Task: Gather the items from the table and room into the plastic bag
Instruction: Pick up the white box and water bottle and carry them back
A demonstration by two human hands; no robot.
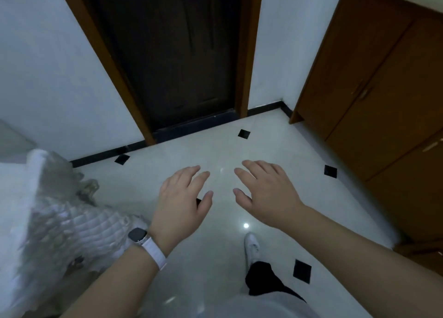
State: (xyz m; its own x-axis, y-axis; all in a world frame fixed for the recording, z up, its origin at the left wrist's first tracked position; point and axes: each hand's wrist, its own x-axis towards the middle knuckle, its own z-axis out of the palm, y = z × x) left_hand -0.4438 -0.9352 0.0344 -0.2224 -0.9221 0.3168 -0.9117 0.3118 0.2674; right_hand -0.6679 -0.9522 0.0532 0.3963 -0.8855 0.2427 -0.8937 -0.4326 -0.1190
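My left hand (182,195) and my right hand (263,193) hang side by side over the pale tiled floor, palms down, fingers spread, nothing in either. A watch with a white strap sits on my left wrist. No plastic bag and no loose items show in this view. At the left edge stands a piece of furniture under a white quilted cover (60,221), blurred by motion.
A dark closed door (172,58) in a brown frame is straight ahead. A brown wooden cabinet (383,97) with handles lines the right wall. My white shoe (252,245) steps on the floor (215,150), which has small black diamond inlays.
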